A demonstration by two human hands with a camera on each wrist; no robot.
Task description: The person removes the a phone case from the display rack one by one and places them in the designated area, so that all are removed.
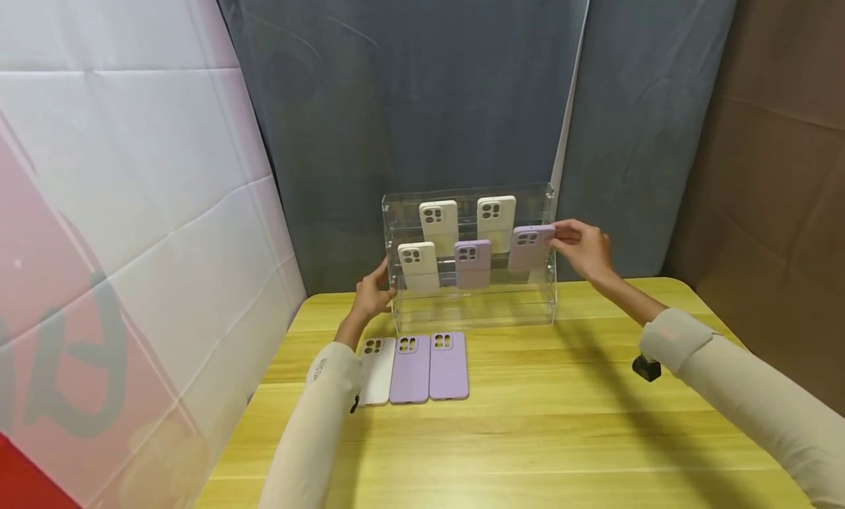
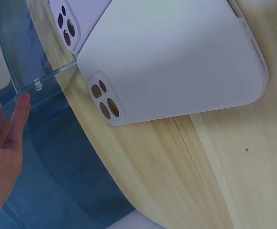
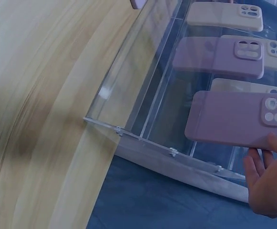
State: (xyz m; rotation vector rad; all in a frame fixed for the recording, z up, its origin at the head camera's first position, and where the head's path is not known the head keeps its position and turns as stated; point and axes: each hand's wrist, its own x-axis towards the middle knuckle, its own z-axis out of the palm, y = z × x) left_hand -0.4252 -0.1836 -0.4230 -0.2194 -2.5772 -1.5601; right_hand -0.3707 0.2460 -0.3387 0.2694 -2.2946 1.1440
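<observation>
My right hand pinches the right edge of a lilac phone case at the upper right of a clear acrylic display stand. In the right wrist view the case lies over a tier of the stand, its camera cutouts near my fingers. At the stand's left side, my left hand grips the side panel, thumb at its front edge. Another lilac case and a cream case lean in the same row. Two cream cases stand in the tier behind.
In front of the stand, a white case and two lilac cases lie side by side on the wooden table. A dark curtain hangs behind, with a white wall cloth at the left.
</observation>
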